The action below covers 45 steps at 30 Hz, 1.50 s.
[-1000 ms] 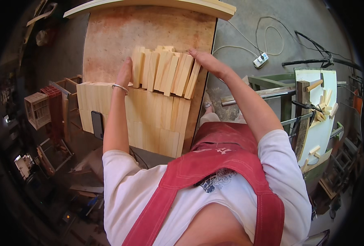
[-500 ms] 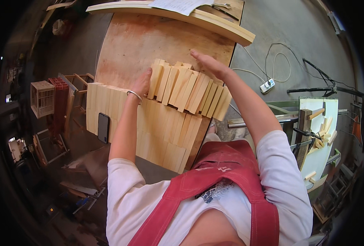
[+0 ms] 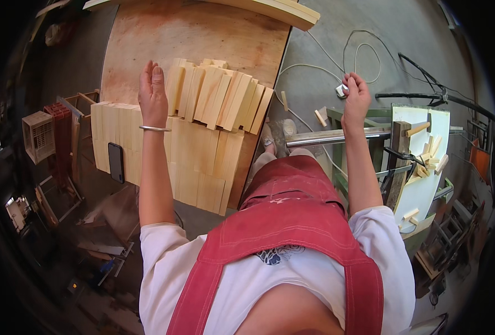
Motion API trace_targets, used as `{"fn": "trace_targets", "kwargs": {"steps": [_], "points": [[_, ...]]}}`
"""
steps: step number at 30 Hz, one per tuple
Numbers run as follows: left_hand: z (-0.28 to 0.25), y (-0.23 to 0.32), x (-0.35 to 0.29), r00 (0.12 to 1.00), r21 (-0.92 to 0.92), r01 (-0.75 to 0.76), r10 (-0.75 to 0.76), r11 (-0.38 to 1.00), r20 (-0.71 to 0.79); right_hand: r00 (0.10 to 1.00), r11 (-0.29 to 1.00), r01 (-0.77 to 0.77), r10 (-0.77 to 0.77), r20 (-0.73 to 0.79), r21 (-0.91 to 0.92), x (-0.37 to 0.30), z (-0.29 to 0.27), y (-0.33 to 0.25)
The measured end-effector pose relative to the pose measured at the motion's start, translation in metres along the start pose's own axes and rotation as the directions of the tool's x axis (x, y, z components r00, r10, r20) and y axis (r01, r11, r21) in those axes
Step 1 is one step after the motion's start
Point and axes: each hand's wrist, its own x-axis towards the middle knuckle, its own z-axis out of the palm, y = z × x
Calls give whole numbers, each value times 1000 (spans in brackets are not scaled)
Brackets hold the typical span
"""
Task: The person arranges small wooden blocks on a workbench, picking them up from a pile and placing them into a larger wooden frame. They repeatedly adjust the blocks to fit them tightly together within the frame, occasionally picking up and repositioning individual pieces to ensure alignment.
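Observation:
My left hand (image 3: 154, 95) is raised in front of the left end of a pile of pale wooden blocks (image 3: 211, 95). Its fingers are stretched out, it holds nothing, and a bangle circles the wrist. These blocks lean side by side in an uneven row on top of a layer of close-set blocks (image 3: 194, 151). Off to the right, past the table's edge, my right hand (image 3: 357, 103) is up in the air with its fingers curled in. Nothing shows between those fingers. A dark phone (image 3: 116, 162) rests on the blocks at the left.
Long pale boards (image 3: 258, 10) cross the far end of the wooden table (image 3: 203, 36). A white power strip (image 3: 341, 90) and cables lie on the floor at right. Beside them a metal bar (image 3: 337, 137) juts from a bench with a white board (image 3: 429, 190) bearing wood scraps.
My left hand has come away from the left end of the block pile. My right hand has swung right, off the pile and past the table edge, its fingers curling. The view has shifted.

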Motion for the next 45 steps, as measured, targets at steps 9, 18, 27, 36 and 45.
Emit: {"fn": "trace_targets", "kwargs": {"steps": [9, 18, 27, 36, 45], "points": [[159, 101, -113, 860, -313, -115, 252, 943, 443, 974, 993, 26, -51, -220, -114, -88, -145, 34], [239, 57, -218, 619, 76, -289, 126, 954, 775, 966, 856, 15, -146, -214, -517, -150, -249, 62], [281, 11, -235, 604, 278, -147, -136, 949, 785, 970, 745, 147, -238, -54, -650, -115, -285, 40], [413, -103, -176, 455, 221, 655, -611, 722, 647, 932, 307, 362, -149, 331, -880, 2, -242, 96], [541, -249, -189, 423, 671, -58, -590, 739, 687, 971, 269, 240, -81, 227, -933, 84, -224, 152]]}}
